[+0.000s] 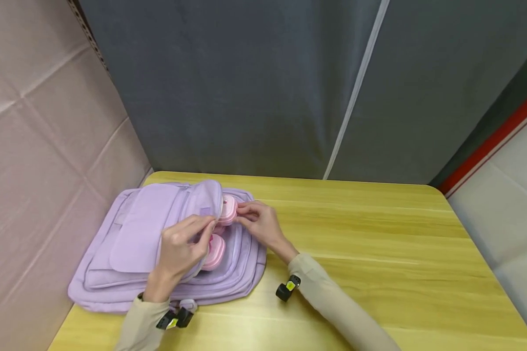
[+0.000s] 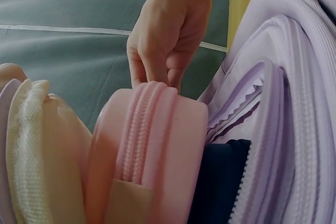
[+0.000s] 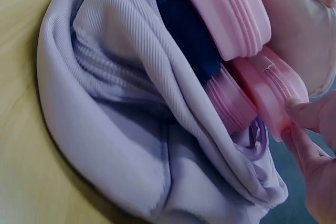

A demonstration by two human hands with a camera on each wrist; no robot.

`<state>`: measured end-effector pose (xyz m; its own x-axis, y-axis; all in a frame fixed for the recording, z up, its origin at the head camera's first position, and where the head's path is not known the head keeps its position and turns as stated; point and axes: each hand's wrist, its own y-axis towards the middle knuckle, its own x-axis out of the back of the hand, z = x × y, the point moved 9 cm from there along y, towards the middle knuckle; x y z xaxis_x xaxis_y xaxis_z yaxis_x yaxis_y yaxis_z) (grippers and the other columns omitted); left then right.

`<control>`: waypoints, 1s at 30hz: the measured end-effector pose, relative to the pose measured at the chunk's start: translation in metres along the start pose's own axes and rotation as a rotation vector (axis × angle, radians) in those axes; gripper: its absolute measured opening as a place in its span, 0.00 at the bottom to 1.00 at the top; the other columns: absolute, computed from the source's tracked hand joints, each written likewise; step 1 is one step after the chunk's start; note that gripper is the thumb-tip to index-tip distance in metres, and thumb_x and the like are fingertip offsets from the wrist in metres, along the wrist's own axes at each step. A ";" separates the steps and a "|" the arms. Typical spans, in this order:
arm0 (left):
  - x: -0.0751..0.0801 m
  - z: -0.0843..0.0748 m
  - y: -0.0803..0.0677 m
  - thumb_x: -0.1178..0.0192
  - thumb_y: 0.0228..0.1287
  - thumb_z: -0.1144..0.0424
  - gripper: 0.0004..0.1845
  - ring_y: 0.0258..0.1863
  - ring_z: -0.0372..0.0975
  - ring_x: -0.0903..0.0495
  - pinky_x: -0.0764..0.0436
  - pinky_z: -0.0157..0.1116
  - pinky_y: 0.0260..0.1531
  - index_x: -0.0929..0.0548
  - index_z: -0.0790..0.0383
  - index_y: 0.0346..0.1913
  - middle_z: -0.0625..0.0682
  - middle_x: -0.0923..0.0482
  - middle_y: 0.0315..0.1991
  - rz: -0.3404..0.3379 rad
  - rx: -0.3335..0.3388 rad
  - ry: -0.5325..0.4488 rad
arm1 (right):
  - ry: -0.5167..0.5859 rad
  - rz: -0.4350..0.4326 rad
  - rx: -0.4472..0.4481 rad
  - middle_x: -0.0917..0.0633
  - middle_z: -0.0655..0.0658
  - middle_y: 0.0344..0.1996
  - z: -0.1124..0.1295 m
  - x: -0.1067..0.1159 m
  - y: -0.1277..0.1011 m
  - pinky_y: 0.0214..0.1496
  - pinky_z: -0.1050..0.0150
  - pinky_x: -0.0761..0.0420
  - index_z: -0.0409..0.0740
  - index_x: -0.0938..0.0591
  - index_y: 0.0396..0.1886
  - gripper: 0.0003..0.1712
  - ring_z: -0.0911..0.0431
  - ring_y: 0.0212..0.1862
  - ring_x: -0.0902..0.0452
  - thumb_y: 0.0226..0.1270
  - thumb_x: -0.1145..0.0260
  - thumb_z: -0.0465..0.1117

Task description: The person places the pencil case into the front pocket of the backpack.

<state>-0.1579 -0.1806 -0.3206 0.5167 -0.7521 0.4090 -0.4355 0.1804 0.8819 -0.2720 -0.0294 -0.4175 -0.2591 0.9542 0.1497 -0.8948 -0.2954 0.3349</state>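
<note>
A lilac backpack (image 1: pixel 142 229) lies flat on the table with its front pocket unzipped. My left hand (image 1: pixel 180 248) pinches the pocket's edge and holds it up. At the far end of the opening, my right hand (image 1: pixel 261 224) pinches the end of a pink zippered case (image 1: pixel 230 209), partly out of the pocket. A second pink case (image 1: pixel 215 253) sits nearer in the same opening. In the right wrist view, another pink zippered case (image 3: pixel 228 100) shows beside the gripped one. Something dark navy (image 3: pixel 189 40) lies deeper in the pocket, its kind unclear.
The wooden table (image 1: pixel 377 243) stretches to the right of the backpack. A grey curtain (image 1: pixel 246 97) hangs behind it, and a pale quilted wall (image 1: pixel 39 170) stands close on the left. A small strap end (image 1: pixel 188 305) rests by the left wrist.
</note>
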 end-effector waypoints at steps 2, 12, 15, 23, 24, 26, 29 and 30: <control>-0.001 -0.001 -0.001 0.38 0.63 0.65 0.10 0.24 0.41 0.14 0.14 0.37 0.26 0.09 0.67 0.37 0.53 0.11 0.29 0.006 -0.006 0.003 | -0.016 0.000 0.010 0.13 0.30 0.47 0.001 -0.004 0.001 0.53 0.69 0.13 0.25 0.13 0.39 0.11 0.39 0.51 0.14 0.56 0.25 0.26; -0.004 -0.003 -0.001 0.38 0.61 0.66 0.10 0.24 0.41 0.14 0.13 0.36 0.26 0.09 0.68 0.38 0.53 0.11 0.29 0.023 -0.005 -0.003 | -0.023 0.008 0.043 0.13 0.30 0.48 -0.001 -0.011 0.003 0.54 0.68 0.14 0.27 0.13 0.41 0.10 0.40 0.53 0.14 0.58 0.26 0.25; -0.006 -0.003 -0.002 0.37 0.60 0.67 0.09 0.24 0.41 0.15 0.14 0.35 0.27 0.09 0.67 0.38 0.53 0.12 0.29 0.041 0.006 -0.001 | -0.034 0.023 0.041 0.13 0.31 0.50 -0.003 -0.010 0.002 0.56 0.67 0.14 0.28 0.12 0.43 0.10 0.41 0.55 0.15 0.61 0.29 0.25; -0.025 -0.001 -0.004 0.33 0.58 0.67 0.05 0.28 0.41 0.16 0.14 0.38 0.31 0.11 0.64 0.37 0.51 0.14 0.29 0.189 0.103 0.075 | -0.105 0.065 -0.026 0.12 0.35 0.52 -0.008 -0.003 -0.003 0.58 0.68 0.15 0.30 0.14 0.49 0.12 0.45 0.57 0.16 0.68 0.35 0.26; -0.027 -0.002 -0.003 0.33 0.58 0.67 0.05 0.30 0.43 0.15 0.14 0.39 0.33 0.11 0.64 0.37 0.51 0.14 0.30 0.201 0.107 0.092 | -0.116 0.062 -0.034 0.12 0.35 0.51 -0.008 0.000 -0.004 0.58 0.68 0.15 0.30 0.14 0.50 0.12 0.45 0.57 0.15 0.69 0.36 0.26; -0.031 -0.006 -0.002 0.33 0.58 0.66 0.05 0.32 0.44 0.15 0.13 0.41 0.35 0.12 0.64 0.36 0.52 0.15 0.31 0.204 0.104 0.117 | -0.146 0.055 -0.037 0.12 0.36 0.50 -0.008 0.007 -0.005 0.57 0.67 0.14 0.31 0.14 0.50 0.12 0.45 0.55 0.15 0.69 0.36 0.27; -0.039 -0.014 0.003 0.34 0.59 0.66 0.06 0.36 0.45 0.16 0.13 0.42 0.39 0.12 0.63 0.38 0.53 0.16 0.35 0.214 0.108 0.134 | -0.180 0.048 -0.030 0.12 0.35 0.50 -0.006 0.017 -0.007 0.57 0.61 0.13 0.31 0.16 0.52 0.13 0.45 0.54 0.14 0.71 0.38 0.28; -0.043 -0.019 0.005 0.35 0.59 0.66 0.07 0.38 0.46 0.16 0.13 0.42 0.39 0.12 0.63 0.39 0.53 0.16 0.36 0.218 0.106 0.135 | -0.194 0.048 -0.029 0.12 0.34 0.51 -0.006 0.021 -0.008 0.57 0.59 0.12 0.31 0.16 0.53 0.14 0.45 0.54 0.15 0.72 0.39 0.28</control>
<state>-0.1684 -0.1358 -0.3298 0.4929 -0.6102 0.6202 -0.6182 0.2560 0.7432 -0.2727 -0.0064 -0.4224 -0.2291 0.9112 0.3424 -0.8939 -0.3362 0.2965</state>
